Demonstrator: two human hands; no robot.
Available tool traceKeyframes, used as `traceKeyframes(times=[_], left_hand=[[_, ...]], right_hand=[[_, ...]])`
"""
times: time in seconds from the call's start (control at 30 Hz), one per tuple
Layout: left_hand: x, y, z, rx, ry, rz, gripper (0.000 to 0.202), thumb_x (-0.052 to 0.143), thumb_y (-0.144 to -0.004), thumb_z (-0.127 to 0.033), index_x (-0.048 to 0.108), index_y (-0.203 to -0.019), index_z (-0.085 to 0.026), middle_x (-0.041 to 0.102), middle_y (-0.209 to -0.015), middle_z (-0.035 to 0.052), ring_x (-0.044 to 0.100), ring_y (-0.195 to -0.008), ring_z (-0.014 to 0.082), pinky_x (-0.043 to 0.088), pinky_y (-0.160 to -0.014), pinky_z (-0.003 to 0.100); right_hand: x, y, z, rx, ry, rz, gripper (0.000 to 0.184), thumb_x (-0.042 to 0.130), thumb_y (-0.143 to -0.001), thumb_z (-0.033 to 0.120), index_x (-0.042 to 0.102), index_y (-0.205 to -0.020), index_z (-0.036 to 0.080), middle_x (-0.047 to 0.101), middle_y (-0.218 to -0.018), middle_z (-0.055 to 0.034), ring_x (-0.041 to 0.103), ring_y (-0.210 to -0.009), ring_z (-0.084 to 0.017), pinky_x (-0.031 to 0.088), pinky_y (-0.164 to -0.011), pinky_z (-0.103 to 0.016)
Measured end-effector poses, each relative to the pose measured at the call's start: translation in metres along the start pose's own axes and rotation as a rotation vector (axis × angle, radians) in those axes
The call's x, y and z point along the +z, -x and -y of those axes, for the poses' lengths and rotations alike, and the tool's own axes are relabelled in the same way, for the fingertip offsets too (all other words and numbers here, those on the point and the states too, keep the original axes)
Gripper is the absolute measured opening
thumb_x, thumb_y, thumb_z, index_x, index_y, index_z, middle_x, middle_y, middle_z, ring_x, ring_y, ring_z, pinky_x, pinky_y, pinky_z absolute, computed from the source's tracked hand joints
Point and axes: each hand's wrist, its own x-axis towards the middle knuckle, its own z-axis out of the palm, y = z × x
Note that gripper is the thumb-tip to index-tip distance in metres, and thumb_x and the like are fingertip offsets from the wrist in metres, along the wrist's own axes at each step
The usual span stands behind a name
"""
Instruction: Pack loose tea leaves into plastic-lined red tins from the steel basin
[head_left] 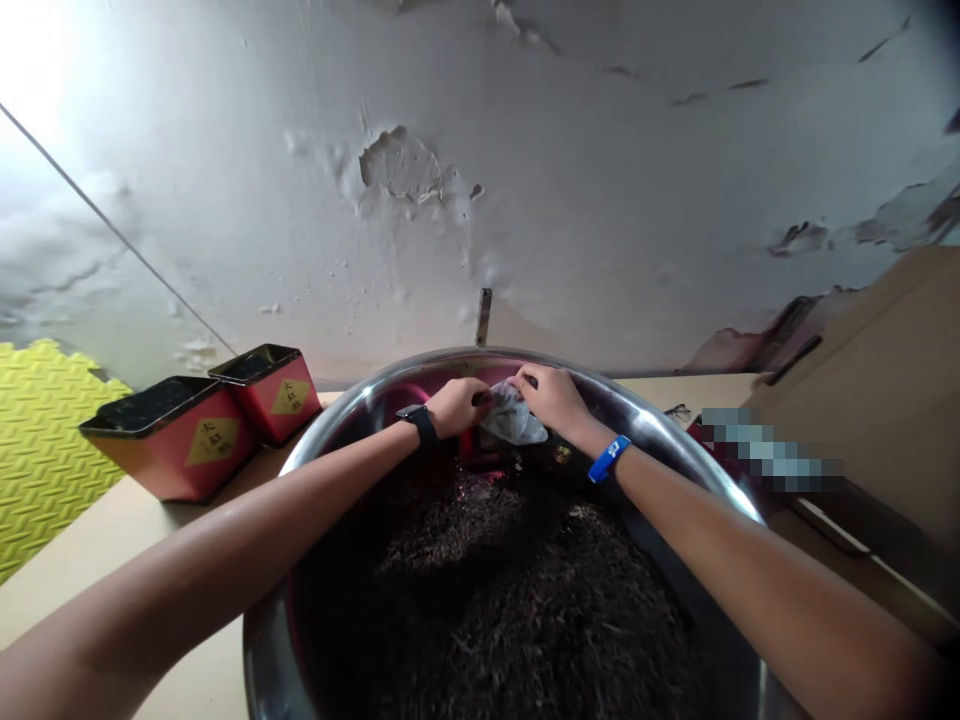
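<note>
A clear plastic bag (516,420) is pinched between my two hands over the far side of a large round metal basin (360,400). My left hand (457,405), with a dark watch at the wrist, grips the bag's left edge. On the other edge, the fingers of my right hand (553,400) are closed on the plastic; a blue band circles that wrist. Dark, loose tea leaves (540,600) fill much of the basin. Something red, partly hidden, shows beneath the bag. Whether the bag holds anything cannot be made out.
Two red tins (178,438) with yellow diamond labels stand left of the basin on a pale table (52,620). Behind them is a yellow textured mat (45,430). A cardboard box (885,400) stands at the right. The peeling wall (570,200) rises just behind the basin.
</note>
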Motion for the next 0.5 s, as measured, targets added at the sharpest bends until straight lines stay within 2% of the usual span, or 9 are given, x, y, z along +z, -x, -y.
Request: traceKeyframes(times=[0.1,0.2,0.33,0.4,0.5], left_hand=[[0.001,-0.003,-0.001,-0.131,0.075,-0.076,0.021,0.045,-0.076,-0.023,0.062,-0.083,-0.013,0.064,-0.078,0.0043,0.057,-0.07,0.0136,0.044,-0.066,0.022],[0.003,-0.007,0.004,-0.22,0.115,-0.107,0.023,0.045,-0.07,-0.013,0.062,-0.084,-0.013,0.065,-0.082,0.005,0.058,-0.075,0.0147,0.045,-0.07,0.023],[0.01,-0.01,0.015,-0.28,0.151,-0.155,0.023,0.046,-0.068,-0.012,0.062,-0.084,-0.012,0.065,-0.081,0.0057,0.059,-0.074,0.0151,0.047,-0.068,0.024],[0.013,-0.011,0.018,-0.301,0.201,-0.138,0.022,0.046,-0.067,-0.011,0.062,-0.081,-0.012,0.065,-0.079,0.0053,0.058,-0.071,0.0141,0.047,-0.066,0.023],[0.015,-0.011,0.02,-0.389,0.291,-0.088,0.024,0.046,-0.063,-0.005,0.062,-0.079,-0.012,0.064,-0.076,0.0046,0.057,-0.068,0.012,0.046,-0.061,0.02]], right_hand=[[0.002,-0.002,-0.008,0.085,0.055,0.016,0.025,0.04,-0.086,0.033,0.059,-0.081,0.018,0.064,-0.08,-0.0055,0.055,-0.073,-0.015,0.035,-0.065,-0.023],[0.001,-0.003,-0.017,0.165,0.09,0.083,0.016,0.046,-0.082,0.024,0.059,-0.079,0.016,0.062,-0.085,-0.0087,0.054,-0.079,-0.017,0.034,-0.069,-0.024],[0.001,-0.005,-0.027,0.271,0.057,0.106,0.015,0.045,-0.081,0.021,0.058,-0.085,0.014,0.061,-0.085,-0.0126,0.055,-0.08,-0.02,0.035,-0.068,-0.027],[0.004,-0.005,-0.031,0.351,0.0,0.141,0.016,0.045,-0.081,0.021,0.058,-0.084,0.013,0.062,-0.077,-0.0115,0.055,-0.072,-0.018,0.037,-0.062,-0.026],[0.013,-0.002,-0.036,0.473,-0.145,0.236,0.013,0.046,-0.078,0.019,0.058,-0.076,0.013,0.057,-0.058,-0.0049,0.051,-0.05,-0.013,0.037,-0.049,-0.023]])
